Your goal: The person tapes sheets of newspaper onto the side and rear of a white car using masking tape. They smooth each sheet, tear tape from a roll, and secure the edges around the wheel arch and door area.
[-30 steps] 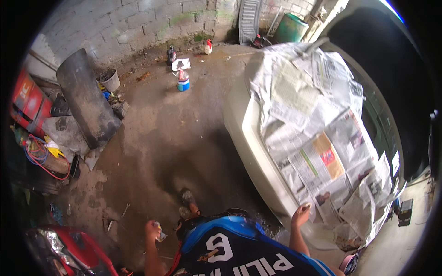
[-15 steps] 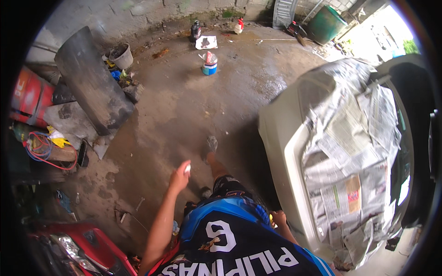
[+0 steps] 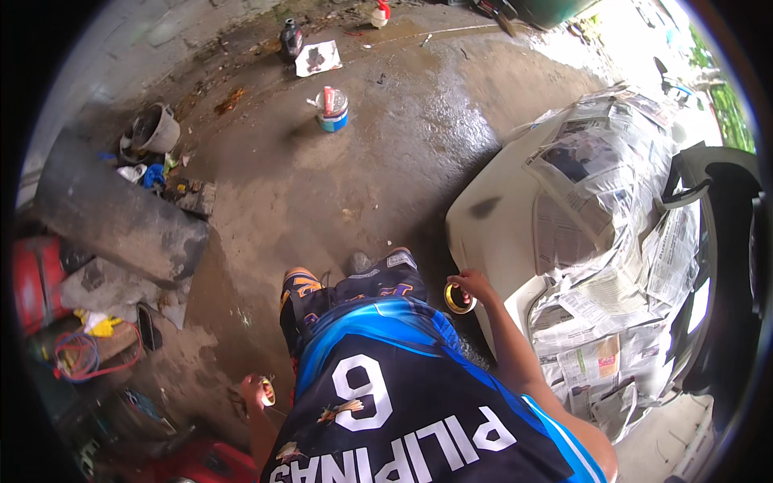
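Observation:
My right hand (image 3: 472,283) grips a roll of yellow tape (image 3: 451,299), close to the near side of a white car (image 3: 491,229). Sheets of newspaper (image 3: 584,229) cover much of that car, and a dark patch marks its bare panel. Low on the left, my left hand (image 3: 252,391) is closed round a smaller roll of tape (image 3: 269,393), pale with a yellowish rim. Part of this roll is hidden by the fingers. Neither hand touches the car.
On the wet concrete floor stand a blue-and-clear tub (image 3: 332,117), a dark bottle (image 3: 291,40) and a red-topped white bottle (image 3: 380,14). A bucket (image 3: 155,131), a large dark sheet (image 3: 121,209) and tangled hoses (image 3: 76,357) lie left. A red car part (image 3: 201,463) is low left.
My view has swung, and the newspapered car shows more fully. My right hand has come up and forward with the yellow tape roll. My left hand has dropped back lower left.

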Available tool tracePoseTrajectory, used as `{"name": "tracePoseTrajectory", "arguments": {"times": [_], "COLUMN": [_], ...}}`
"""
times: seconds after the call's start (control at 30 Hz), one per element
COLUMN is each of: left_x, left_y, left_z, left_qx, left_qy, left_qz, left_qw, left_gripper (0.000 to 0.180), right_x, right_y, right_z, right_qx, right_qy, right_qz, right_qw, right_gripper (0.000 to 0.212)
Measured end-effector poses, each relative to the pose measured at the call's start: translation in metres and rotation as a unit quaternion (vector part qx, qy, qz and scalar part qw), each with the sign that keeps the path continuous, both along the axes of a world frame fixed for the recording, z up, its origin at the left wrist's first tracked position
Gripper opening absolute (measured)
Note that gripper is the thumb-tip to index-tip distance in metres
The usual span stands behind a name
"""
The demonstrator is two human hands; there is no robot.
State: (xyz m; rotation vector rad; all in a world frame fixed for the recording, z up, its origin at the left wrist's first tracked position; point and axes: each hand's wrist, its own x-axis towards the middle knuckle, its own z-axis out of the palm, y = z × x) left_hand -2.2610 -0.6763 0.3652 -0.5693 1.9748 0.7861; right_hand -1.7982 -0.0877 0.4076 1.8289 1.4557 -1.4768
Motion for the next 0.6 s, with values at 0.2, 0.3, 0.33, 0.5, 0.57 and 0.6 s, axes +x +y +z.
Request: {"name": "tracePoseTrajectory", "arguments": {"times": [0.2,0.3,0.33,0.5,0.57,0.6], "left_x": [-0.102,-0.186,-0.220,-0.402,-0.455,-0.478], "left_y": [0.213,0.303,0.328,0.437,0.477,0.496], "left_z": [-0.025,-0.045,-0.049,-0.056,-0.056,-0.055], "left_qx": [0.056,0.085,0.089,0.048,0.057,0.053], "left_qy": [-0.040,-0.039,-0.036,-0.066,-0.025,-0.025], "left_qz": [-0.162,-0.262,-0.303,-0.359,-0.354,-0.343], "left_qw": [0.984,0.960,0.948,0.930,0.933,0.937], "left_gripper": [0.036,0.039,0.039,0.032,0.030,0.028], "right_x": [-0.047,-0.053,-0.062,-0.144,-0.188,-0.209], "right_y": [-0.016,-0.069,-0.092,-0.186,-0.194,-0.190], "right_z": [0.014,0.018,0.023,0.074,0.089,0.092], "right_qx": [-0.035,-0.072,-0.101,-0.049,-0.002,0.022], "right_qy": [-0.041,-0.100,-0.166,-0.213,-0.232,-0.226], "right_qz": [-0.067,-0.081,-0.116,-0.260,-0.392,-0.384], "right_qw": [0.996,0.989,0.974,0.941,0.890,0.895], "right_gripper": [0.046,0.054,0.056,0.031,0.018,0.018]}}
